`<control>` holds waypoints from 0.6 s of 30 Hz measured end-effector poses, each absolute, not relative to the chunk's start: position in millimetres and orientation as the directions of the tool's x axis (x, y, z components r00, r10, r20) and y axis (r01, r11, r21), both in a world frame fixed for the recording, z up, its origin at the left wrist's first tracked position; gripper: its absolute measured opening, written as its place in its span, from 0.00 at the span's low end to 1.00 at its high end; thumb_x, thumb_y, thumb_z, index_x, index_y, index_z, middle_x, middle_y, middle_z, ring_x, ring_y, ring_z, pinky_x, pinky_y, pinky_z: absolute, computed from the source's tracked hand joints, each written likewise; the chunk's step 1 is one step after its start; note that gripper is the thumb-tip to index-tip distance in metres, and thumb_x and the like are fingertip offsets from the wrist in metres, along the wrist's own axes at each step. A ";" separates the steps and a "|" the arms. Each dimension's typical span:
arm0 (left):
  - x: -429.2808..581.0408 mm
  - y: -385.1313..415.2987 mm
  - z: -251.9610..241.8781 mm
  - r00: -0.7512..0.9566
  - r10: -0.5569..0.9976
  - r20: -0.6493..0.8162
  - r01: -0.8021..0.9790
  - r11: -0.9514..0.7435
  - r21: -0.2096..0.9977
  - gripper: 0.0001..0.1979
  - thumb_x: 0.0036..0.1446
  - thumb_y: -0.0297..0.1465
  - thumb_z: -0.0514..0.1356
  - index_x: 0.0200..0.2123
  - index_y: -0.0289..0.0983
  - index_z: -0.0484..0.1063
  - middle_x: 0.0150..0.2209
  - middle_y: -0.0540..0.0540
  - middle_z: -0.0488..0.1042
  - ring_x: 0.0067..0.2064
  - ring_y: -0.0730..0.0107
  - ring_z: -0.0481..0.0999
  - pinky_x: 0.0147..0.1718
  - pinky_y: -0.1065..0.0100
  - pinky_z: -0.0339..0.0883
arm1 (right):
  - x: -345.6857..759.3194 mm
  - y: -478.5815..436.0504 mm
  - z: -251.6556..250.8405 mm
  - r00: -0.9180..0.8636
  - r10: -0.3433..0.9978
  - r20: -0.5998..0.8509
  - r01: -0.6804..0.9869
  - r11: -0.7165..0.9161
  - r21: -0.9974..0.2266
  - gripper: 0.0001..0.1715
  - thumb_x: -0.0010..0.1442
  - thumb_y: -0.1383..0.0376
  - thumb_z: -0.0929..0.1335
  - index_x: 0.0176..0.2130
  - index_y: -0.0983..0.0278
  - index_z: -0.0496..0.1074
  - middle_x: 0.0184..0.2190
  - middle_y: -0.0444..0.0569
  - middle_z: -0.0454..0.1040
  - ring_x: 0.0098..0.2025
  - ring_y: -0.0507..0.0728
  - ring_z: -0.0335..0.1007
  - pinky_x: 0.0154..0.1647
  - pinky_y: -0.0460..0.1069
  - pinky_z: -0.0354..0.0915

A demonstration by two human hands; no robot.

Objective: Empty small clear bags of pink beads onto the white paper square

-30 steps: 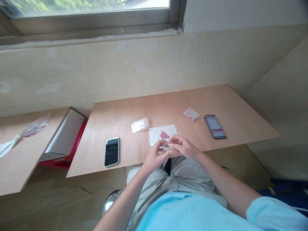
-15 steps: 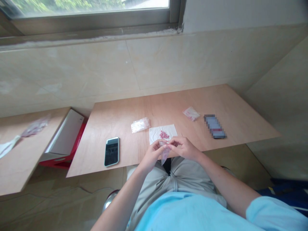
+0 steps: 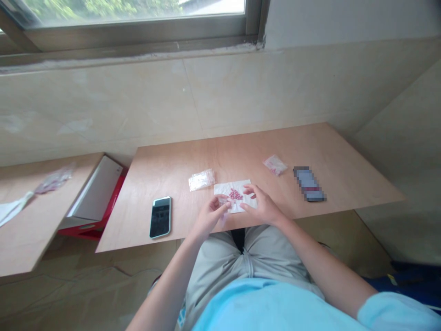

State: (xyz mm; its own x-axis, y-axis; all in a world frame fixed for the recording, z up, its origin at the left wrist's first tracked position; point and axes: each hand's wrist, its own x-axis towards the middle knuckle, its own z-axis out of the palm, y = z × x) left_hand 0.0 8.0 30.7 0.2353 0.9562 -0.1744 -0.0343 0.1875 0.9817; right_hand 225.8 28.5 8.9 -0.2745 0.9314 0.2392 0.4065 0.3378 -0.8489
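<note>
Plastic bag (image 3: 223,219) (see-through) in left hand (image 3: 210,215)

Light blue shirt (image 3: 275,305) (short-sleeved), pale trousers (image 3: 265,253)

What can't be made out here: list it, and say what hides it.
All in the head view:
- Red bits: too small to count.
- Bag in the left hand: contents unclear, partly covered by that hand.
- Right phone: screen pixelated.
- Window: cut off by top edge.
- Blue thing: cut off by right edge.

The left fingers (image 3: 215,200) partly hide the clear bag (image 3: 223,219), and the top edge crops the window (image 3: 134,11).
</note>
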 end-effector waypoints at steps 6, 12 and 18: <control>-25.6 40.1 35.9 0.212 0.977 -0.037 0.518 -0.080 0.852 0.19 0.59 0.43 0.63 0.50 0.40 0.72 0.43 0.43 0.79 0.41 0.60 0.78 0.39 0.63 0.70 | 201.6 47.7 -21.3 -0.376 0.872 0.313 0.571 0.484 -0.664 0.51 0.53 0.54 0.76 0.68 0.61 0.55 0.64 0.61 0.62 0.67 0.68 0.57 0.68 0.64 0.56; -25.0 64.3 33.9 0.400 0.916 -0.033 0.855 -0.360 0.372 0.18 0.55 0.36 0.67 0.48 0.40 0.74 0.45 0.39 0.78 0.44 0.53 0.78 0.44 0.59 0.67 | 180.4 62.5 -47.0 -0.383 0.875 0.295 0.640 0.482 -0.599 0.54 0.56 0.51 0.74 0.70 0.65 0.51 0.69 0.64 0.55 0.72 0.70 0.46 0.71 0.67 0.48; -9.4 71.9 32.5 0.518 0.855 -0.030 0.825 -0.490 0.283 0.14 0.53 0.33 0.68 0.43 0.39 0.74 0.44 0.36 0.75 0.46 0.47 0.75 0.48 0.53 0.62 | 176.5 62.0 -56.8 -0.429 0.870 0.243 0.689 0.489 -0.535 0.51 0.61 0.52 0.69 0.72 0.70 0.48 0.71 0.65 0.50 0.74 0.68 0.40 0.74 0.66 0.40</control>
